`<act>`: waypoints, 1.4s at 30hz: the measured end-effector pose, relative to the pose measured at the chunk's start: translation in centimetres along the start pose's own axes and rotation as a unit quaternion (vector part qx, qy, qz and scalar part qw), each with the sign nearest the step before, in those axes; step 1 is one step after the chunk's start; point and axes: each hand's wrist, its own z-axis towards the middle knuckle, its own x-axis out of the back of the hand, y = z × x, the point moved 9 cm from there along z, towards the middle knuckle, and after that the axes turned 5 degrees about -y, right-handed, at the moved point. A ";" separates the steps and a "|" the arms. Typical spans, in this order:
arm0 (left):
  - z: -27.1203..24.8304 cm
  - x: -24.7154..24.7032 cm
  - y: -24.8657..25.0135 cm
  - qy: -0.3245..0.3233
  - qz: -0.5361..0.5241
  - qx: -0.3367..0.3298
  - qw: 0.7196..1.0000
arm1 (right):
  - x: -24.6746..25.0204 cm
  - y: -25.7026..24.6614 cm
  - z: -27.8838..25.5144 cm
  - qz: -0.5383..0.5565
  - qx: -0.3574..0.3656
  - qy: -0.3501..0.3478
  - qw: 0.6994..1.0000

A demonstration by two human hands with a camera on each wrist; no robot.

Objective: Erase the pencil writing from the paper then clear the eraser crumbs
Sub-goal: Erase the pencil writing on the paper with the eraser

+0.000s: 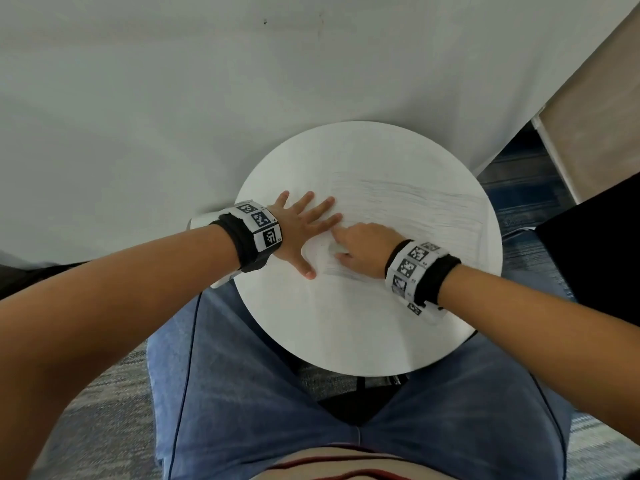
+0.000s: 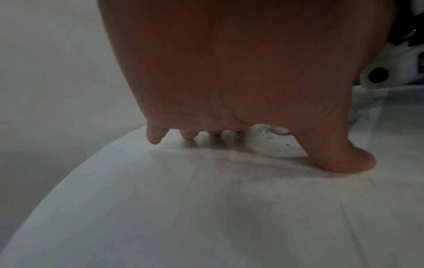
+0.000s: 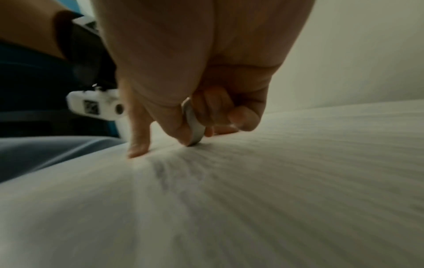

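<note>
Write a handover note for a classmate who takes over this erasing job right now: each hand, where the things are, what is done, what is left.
Left hand: fingers spread flat, pressing the white sheet of paper onto the round white table.
Right hand: pinches a small white-grey eraser, its edge down on the paper close beside the left fingers.
Done: the patch near the left hand looks paler; a few dark crumbs lie there.
Left: faint grey pencil lines cover the rest of the sheet out to the right; erase them, then sweep the crumbs off.
</note>
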 end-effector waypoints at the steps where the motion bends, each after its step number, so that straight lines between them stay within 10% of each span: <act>1: 0.0 0.0 0.0 -0.001 0.002 0.001 1.000 | -0.6 -0.9 -0.3 -0.004 0.016 -0.008 1.000; 42: 0.5 0.8 0.1 0.005 0.024 0.001 1.000 | -2.2 -2.8 -1.3 0.037 0.044 -0.036 0.998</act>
